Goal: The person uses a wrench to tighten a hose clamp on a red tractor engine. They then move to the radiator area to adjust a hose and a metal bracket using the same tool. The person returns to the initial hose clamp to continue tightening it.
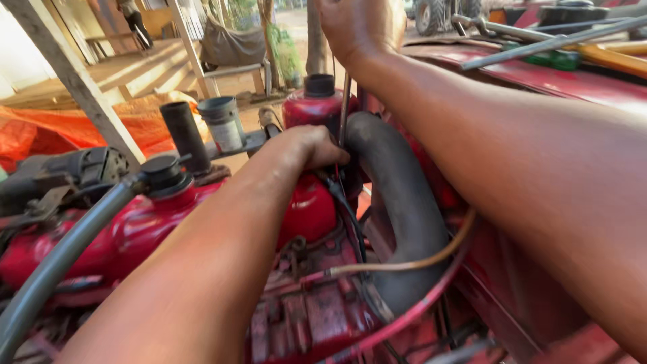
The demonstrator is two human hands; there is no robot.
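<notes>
I look down at a red engine (155, 229) of a tractor. My left hand (306, 147) is closed low on a thin metal rod (344, 108) that stands upright beside a thick black rubber hose (397, 195). My right hand (360, 27) is closed over the rod's upper end at the top of the view. A red canister with a black cap (318, 101) stands just behind the rod. The rod's lower end is hidden behind my left hand and the hose.
A grey hose (60, 263) runs from the lower left to a black cap (164, 176). A black pipe (185, 135) and a grey cylinder (224, 125) stand behind the engine. Metal bars and tools (559, 40) lie on the red hood at right. An orange tarpaulin (60, 128) lies at left.
</notes>
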